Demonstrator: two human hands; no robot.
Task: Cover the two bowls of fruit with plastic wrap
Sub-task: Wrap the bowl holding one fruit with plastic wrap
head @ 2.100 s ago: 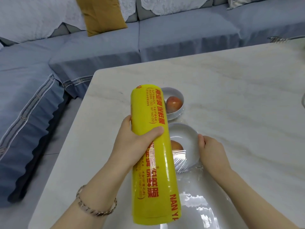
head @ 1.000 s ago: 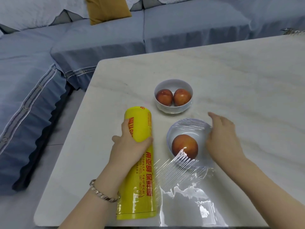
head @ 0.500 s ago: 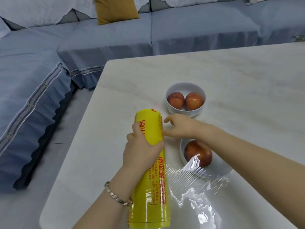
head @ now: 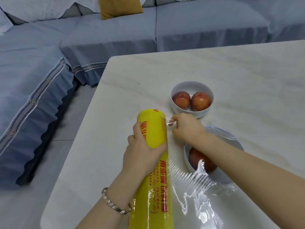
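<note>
Right hand (head: 186,128): a second ago we had it flat by the near bowl's (head: 231,140) right rim. It has since crossed over that bowl and now pinches a thin edge of film at the roll's (head: 157,187) far end.
Left hand (head: 143,151): unchanged, fingers wrapped round the roll's upper half. It holds the roll down on the table (head: 231,71), just left of the near bowl.
Meaning: we judge we are freeing the sheet from the roll. The near bowl's cover is not finished, and the far bowl (head: 191,83) is still to do.
Film (head: 194,184): clear and glossy. It is stretched smooth over the near bowl's far side, but pulled into tight ridges where it runs from the roll to the bowl's front. A loose, crumpled stretch lies on the table nearer us.
Near bowl: white, one red fruit (head: 198,160) inside, partly under our right forearm.
Far bowl: white, two red fruits, open, just beyond the right hand.
</note>
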